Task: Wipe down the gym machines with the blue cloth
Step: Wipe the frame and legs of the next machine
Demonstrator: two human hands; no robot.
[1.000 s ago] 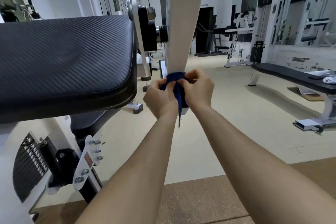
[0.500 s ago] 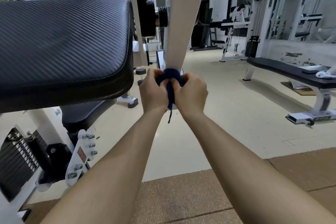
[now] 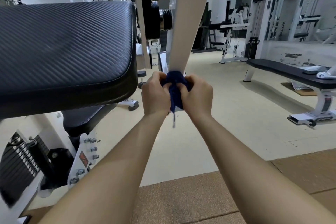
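Midway through a wipe-down, from the head camera: the left grip (image 3: pixel 156 94) and the right grip (image 3: pixel 197 94) meet low on a slanting white frame beam (image 3: pixel 187 23). Each is curled tight on the blue cloth (image 3: pixel 174 82), which is wrapped round the beam between them, with a loose tail hanging just below the knuckles. Above the grip the beam rises bare and pale past a black pivot hub (image 3: pixel 151 11). Left of the grip and higher, a black ribbed pad (image 3: pixel 63 47) juts out, and a weight stack (image 3: pixel 16 162) sits low and well to the left. Well to the right of the grip stands a flat black bench (image 3: pixel 283 71) carrying small items too blurred to name. The step in hand appears to be wiping this beam, with the cloth cinched near its lower end. The next move likely calls for both grips to hold the wrap snug and slide it up the beam toward the hub without letting the tail slip free.
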